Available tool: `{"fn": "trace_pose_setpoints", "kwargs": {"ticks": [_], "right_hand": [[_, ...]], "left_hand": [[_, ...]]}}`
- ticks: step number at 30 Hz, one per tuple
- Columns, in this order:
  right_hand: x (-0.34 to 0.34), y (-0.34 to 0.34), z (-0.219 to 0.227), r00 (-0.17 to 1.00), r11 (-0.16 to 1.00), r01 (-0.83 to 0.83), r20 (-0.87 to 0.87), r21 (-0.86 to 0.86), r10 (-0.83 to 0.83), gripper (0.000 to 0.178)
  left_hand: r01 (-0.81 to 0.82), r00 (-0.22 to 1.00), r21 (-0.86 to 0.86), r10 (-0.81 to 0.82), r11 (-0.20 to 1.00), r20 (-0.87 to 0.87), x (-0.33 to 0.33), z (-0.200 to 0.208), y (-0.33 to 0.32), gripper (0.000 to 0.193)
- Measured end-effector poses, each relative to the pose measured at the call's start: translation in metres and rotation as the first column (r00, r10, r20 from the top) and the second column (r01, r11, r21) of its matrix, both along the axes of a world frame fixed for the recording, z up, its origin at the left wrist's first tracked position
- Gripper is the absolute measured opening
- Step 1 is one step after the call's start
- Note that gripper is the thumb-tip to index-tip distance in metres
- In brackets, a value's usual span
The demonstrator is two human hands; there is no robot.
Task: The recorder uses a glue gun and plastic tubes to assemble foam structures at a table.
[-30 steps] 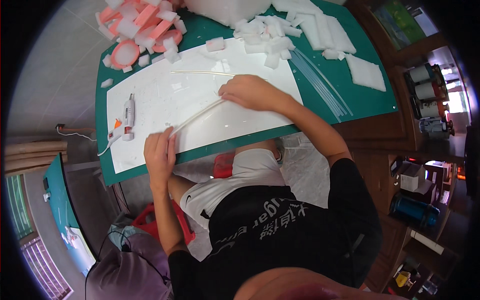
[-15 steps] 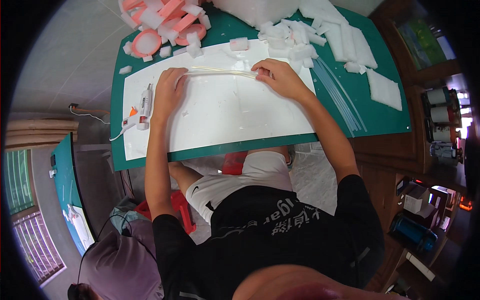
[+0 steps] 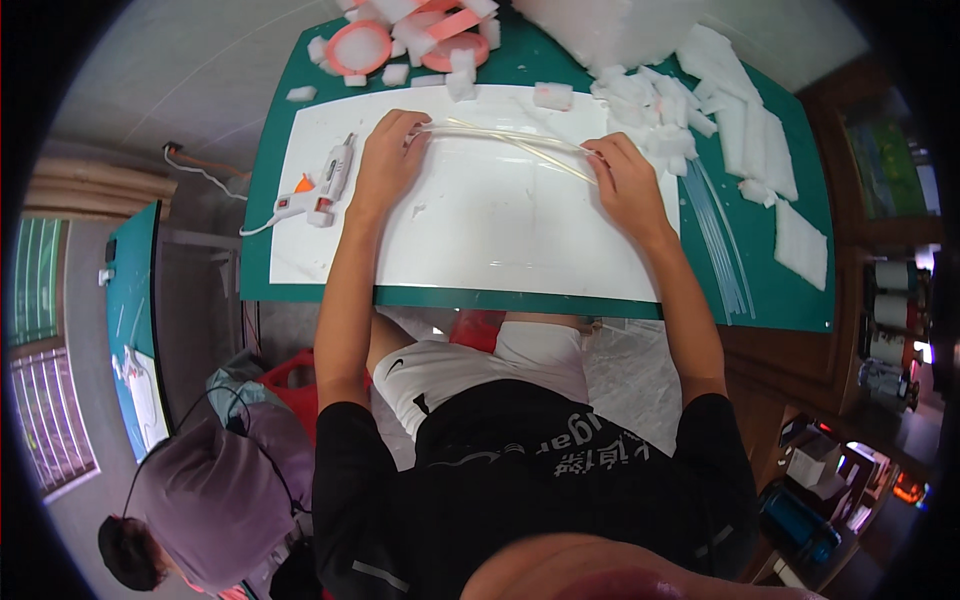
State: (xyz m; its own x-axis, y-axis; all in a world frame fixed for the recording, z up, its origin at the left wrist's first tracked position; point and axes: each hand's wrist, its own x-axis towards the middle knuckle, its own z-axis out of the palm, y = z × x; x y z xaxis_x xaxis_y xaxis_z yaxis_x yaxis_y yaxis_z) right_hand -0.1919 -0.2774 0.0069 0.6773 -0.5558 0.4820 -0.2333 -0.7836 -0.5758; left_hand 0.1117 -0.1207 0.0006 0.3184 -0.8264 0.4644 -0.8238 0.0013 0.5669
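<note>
My left hand point(image 3: 392, 150) is closed on the left end of a thin, pale strip point(image 3: 500, 131), near the far edge of a white sheet. My right hand point(image 3: 628, 180) pinches the strip's other end, so it stretches between both hands, bowed slightly. Beneath it a second cream-coloured thin stick point(image 3: 540, 156) crosses at a slant, its right end reaching my right fingers. Whether that hand also grips the stick is hard to see. To the left of my left forearm a white hot glue gun point(image 3: 318, 197) with an orange trigger rests on the sheet.
The white sheet point(image 3: 500, 240) covers much of a green table mat point(image 3: 258, 235). Pink rings point(image 3: 358, 48) and white foam pieces point(image 3: 650, 105) crowd the far side. Several translucent glue sticks point(image 3: 718, 245) lie at right. Another person point(image 3: 215, 470) is at the lower left.
The whole view has shifted, with the table now further right. My hands are slightly further apart. The two strips, nearly together before, now cross with a wider angle toward my right hand.
</note>
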Motion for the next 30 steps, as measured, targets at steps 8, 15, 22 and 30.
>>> {"fn": "trace_pose_setpoints", "kwargs": {"ticks": [8, 15, 22, 30], "right_hand": [[-0.001, -0.009, -0.007, 0.986, 0.985, 0.137, 0.108, -0.102, -0.125, 0.014], [-0.001, -0.01, -0.009, 0.978, 0.984, 0.177, 0.11, -0.002, -0.176, 0.015], [0.002, -0.008, -0.008, 0.978, 0.982, 0.181, 0.093, 0.059, -0.186, 0.014], [0.001, -0.012, -0.012, 0.983, 0.986, 0.146, 0.103, 0.081, -0.154, 0.017]], "left_hand": [[-0.033, 0.999, -0.002, 0.033, 0.999, -0.037, 0.006, -0.001, 0.009, 0.013], [-0.078, 0.993, -0.002, 0.077, 0.997, -0.084, 0.006, 0.0, 0.011, 0.016], [-0.101, 0.985, -0.019, 0.098, 0.995, -0.14, 0.008, 0.0, 0.012, 0.018], [-0.13, 0.988, 0.043, 0.133, 0.991, -0.077, 0.005, 0.007, 0.014, 0.022]]}}
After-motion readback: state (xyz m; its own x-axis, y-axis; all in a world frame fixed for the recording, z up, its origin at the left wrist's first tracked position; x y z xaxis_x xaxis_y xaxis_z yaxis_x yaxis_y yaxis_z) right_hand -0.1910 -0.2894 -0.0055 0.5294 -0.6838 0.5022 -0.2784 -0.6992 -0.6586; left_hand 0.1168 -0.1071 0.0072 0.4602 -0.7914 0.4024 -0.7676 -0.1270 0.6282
